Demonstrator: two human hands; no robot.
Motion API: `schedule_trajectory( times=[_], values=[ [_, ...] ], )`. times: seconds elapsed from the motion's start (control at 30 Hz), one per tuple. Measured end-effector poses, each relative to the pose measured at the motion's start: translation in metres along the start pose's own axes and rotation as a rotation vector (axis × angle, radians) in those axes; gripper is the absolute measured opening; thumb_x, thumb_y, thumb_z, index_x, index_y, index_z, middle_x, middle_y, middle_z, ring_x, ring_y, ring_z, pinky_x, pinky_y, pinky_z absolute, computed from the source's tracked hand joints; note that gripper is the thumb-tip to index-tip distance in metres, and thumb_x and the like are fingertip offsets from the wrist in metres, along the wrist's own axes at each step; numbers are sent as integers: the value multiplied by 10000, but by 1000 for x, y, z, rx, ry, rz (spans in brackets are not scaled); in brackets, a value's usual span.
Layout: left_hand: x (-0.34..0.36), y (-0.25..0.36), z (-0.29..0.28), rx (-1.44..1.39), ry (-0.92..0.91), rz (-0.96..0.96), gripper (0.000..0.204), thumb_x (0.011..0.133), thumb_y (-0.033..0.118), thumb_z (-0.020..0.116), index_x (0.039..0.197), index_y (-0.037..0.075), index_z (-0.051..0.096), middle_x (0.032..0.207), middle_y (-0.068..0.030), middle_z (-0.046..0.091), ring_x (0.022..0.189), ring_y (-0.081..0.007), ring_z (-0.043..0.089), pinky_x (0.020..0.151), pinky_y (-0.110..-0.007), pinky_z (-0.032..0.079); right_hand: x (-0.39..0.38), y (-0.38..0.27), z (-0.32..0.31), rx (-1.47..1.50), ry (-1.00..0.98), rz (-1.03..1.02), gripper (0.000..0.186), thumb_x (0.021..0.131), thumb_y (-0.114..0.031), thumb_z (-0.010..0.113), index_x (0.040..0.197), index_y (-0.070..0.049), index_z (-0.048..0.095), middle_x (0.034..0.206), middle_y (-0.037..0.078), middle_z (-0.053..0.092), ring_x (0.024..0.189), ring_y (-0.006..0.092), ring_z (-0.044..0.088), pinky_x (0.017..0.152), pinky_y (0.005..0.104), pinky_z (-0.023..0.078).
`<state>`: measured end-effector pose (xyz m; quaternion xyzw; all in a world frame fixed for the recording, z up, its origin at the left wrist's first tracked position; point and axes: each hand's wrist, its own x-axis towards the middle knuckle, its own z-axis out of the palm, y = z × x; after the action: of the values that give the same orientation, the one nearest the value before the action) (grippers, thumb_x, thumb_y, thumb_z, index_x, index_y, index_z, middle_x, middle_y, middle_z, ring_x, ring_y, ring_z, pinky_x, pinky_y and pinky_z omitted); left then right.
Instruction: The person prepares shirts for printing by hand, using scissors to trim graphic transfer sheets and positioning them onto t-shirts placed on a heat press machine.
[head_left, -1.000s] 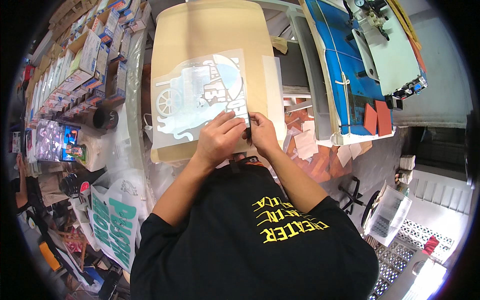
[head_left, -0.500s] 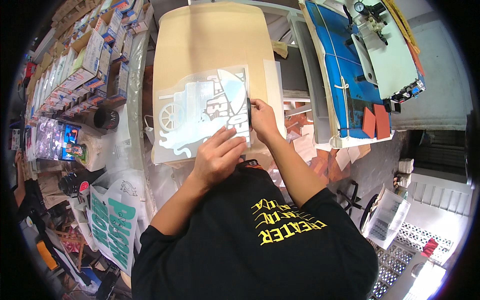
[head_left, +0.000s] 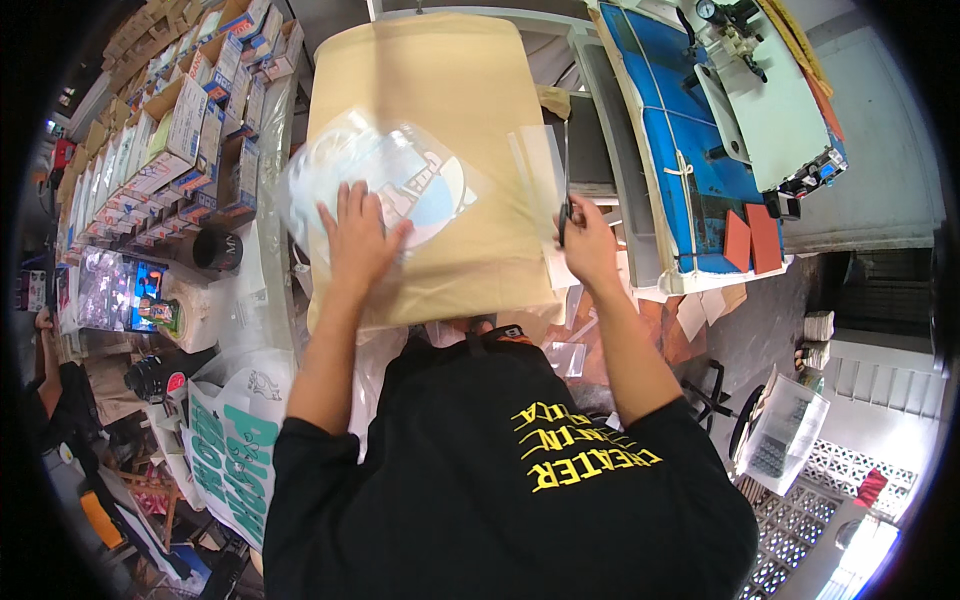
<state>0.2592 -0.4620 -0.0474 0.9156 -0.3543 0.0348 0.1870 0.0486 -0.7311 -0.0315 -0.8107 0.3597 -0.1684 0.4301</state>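
A clear film sheet (head_left: pixel 440 180) with a pale printed design of lettering and a wheel lies tilted on the left part of the tan cloth-covered board (head_left: pixel 430 70). My left hand (head_left: pixel 360 235) rests on its lower part, fingers spread. It holds nothing. Off the board's right side, my right hand (head_left: pixel 592 245) is closed around the black handle of scissors (head_left: pixel 567 165), whose long thin blades point away from me. Narrow clear film strips (head_left: pixel 540 165) lie along the board's right edge, beside the scissors.
Stacked cardboard boxes (head_left: pixel 180 140), a dark mug (head_left: pixel 215 243) and a lit screen (head_left: pixel 120 290) line the left side. To the right stands a blue-topped machine (head_left: pixel 690 180) with a pressure gauge (head_left: pixel 706 10) and orange blocks (head_left: pixel 750 240). Paper scraps (head_left: pixel 690 315) litter the floor.
The film sheet has shifted left and turned on the board. My right hand has moved right with the scissors, away from the sheet. My left hand has moved left and spread its fingers.
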Motion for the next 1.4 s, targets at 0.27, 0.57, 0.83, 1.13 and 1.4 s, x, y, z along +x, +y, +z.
schedule_trajectory(
  times=[0.27,0.57,0.83,1.13,1.4],
  values=[
    [37,-31,-7,-247,-49,394,533,776,264,757,1218,25,579,1435,-175,481,1390,-404,374,1184,-581,194,-134,7,4,566,-655,507,415,969,-166,623,1363,-71,535,844,21,598,739,125,630,664,281,539],
    [9,67,21,-378,-15,472,410,767,127,747,1154,68,627,1254,-81,622,1276,-337,518,1114,-580,344,-117,-41,51,653,-431,508,539,949,-278,678,1360,22,502,781,24,586,635,96,601,527,240,520],
    [2,68,33,-365,139,565,143,798,63,707,936,95,722,1065,-28,710,1159,-344,604,1051,-592,413,-112,-45,48,647,-426,512,539,945,-295,685,1346,24,516,737,33,592,592,92,593,474,223,486],
    [-1,69,34,-364,155,575,153,808,85,683,960,93,703,1036,-22,703,1152,-357,595,1046,-601,412,-114,-36,50,667,-435,516,515,947,-267,685,1328,40,524,724,34,589,570,92,580,448,230,448],
    [-8,79,21,-399,160,558,153,789,33,696,933,80,718,1040,-51,721,1089,-343,652,1035,-573,445,-92,-44,59,738,-361,578,477,941,-276,687,1295,16,558,690,14,572,443,83,513,375,236,403]
  ],
)
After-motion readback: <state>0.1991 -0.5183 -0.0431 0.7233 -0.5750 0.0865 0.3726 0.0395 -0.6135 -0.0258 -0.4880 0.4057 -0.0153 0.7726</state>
